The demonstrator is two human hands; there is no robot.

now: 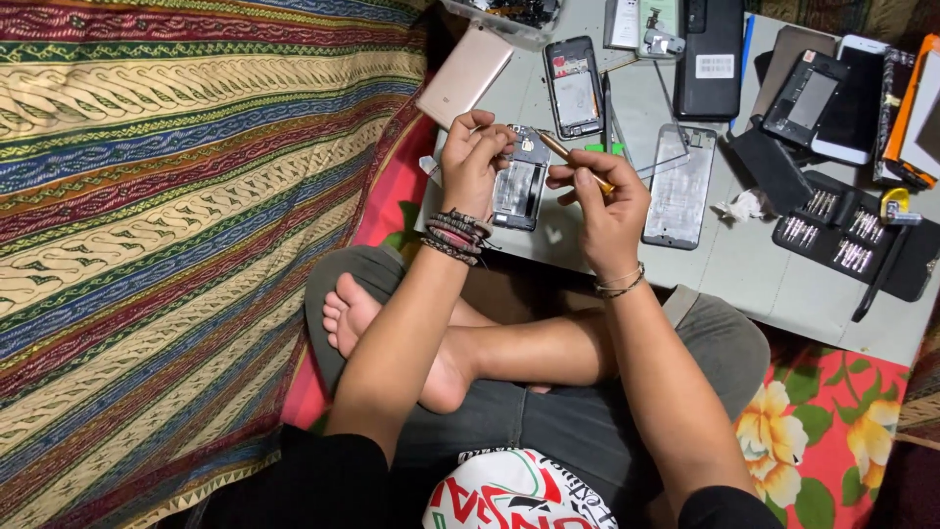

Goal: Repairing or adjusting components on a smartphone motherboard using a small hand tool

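a: what does the left hand (473, 157) hold?
b: the opened phone frame (520, 182), pinched at its upper left edge, fingers closed on it. the frame lies over the near edge of the low grey table (754, 264), inner side up.

a: and the right hand (605, 201)?
b: just right of the phone frame, fingers closed around a yellow-handled screwdriver (576, 163). its tip points at the upper part of the frame; whether it touches cannot be told.

a: what surrounds the phone frame?
b: a bare metal midframe (680, 188) lies to its right, beyond the right hand. a second opened phone (574, 86) lies behind it, and a rose-gold back cover (464, 75) behind and to its left. a black tray of screwdriver bits (844, 235) sits far to its right. a striped patterned cloth (166, 216) spreads to its left.

a: the wrists?
b: beaded bracelets (455, 235) on the left, a thin band (619, 284) on the right.
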